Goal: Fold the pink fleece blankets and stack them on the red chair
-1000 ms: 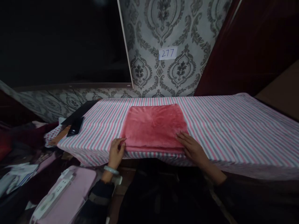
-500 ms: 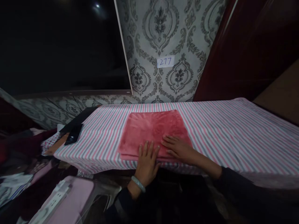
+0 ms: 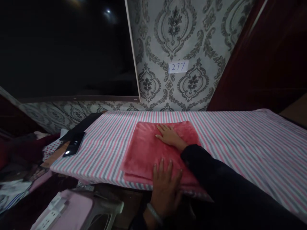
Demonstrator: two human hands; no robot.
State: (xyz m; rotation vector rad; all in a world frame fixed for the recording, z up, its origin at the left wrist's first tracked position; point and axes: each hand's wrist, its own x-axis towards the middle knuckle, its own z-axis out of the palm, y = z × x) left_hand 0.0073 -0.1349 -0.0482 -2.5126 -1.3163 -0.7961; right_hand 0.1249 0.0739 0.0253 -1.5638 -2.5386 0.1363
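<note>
A folded coral-pink plush cloth (image 3: 146, 147), perhaps a small blanket, lies flat on a table covered with a striped cloth (image 3: 230, 140). My right hand (image 3: 169, 135) rests palm down with fingers spread near its far edge. Closer to me, my left hand (image 3: 165, 185) is over the near edge of the pink cloth, fingers apart, a pale bangle (image 3: 154, 214) on its wrist. Neither hand grasps anything. Part of the pink cloth's right side is hidden under my right sleeve (image 3: 216, 172).
A dark phone (image 3: 74, 144) lies at the table's left end. Left of it are piled clothes (image 3: 21, 153). Below stands a pink-topped stool (image 3: 76, 204) with a power strip (image 3: 51, 217). A large screen (image 3: 72, 51) hangs on the patterned wall beside a paper marked 277 (image 3: 178, 66).
My right hand has moved away from me, up to the far part of the pink cloth. My left hand has shifted slightly right and nearer. The view has tilted a little.
</note>
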